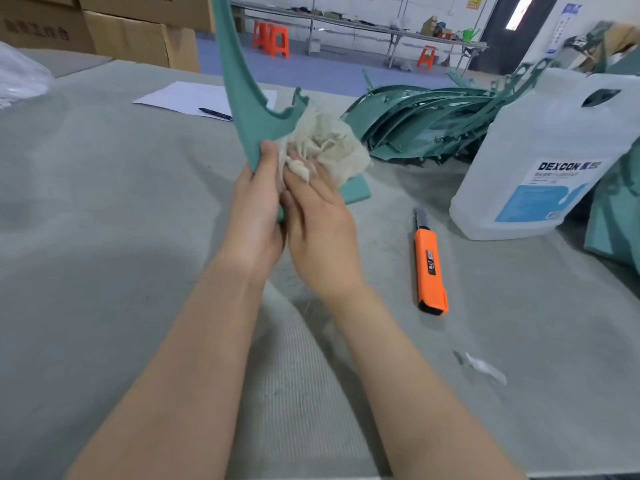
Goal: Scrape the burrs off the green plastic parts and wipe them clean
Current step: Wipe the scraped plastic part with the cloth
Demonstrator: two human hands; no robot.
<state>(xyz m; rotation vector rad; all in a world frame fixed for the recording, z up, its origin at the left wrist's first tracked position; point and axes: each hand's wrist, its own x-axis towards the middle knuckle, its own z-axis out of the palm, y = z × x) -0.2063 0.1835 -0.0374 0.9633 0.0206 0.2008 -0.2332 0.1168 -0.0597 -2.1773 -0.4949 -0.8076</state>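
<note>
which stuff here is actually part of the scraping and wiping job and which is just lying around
Job: curved green plastic part in left hand; cream cloth wad in right hand; orange utility knife; pile of green plastic parts.
Lying about: white paper sheet; dark pen; cardboard boxes.

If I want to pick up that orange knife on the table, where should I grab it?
Probably best by the fat orange handle of the orange knife, coming down from above with fingers on its two long sides. It lies flat on the table with free space all round. The grey blade end points away toward the white jug, so keep your fingers off that tip and ask a grown-up first.
</note>
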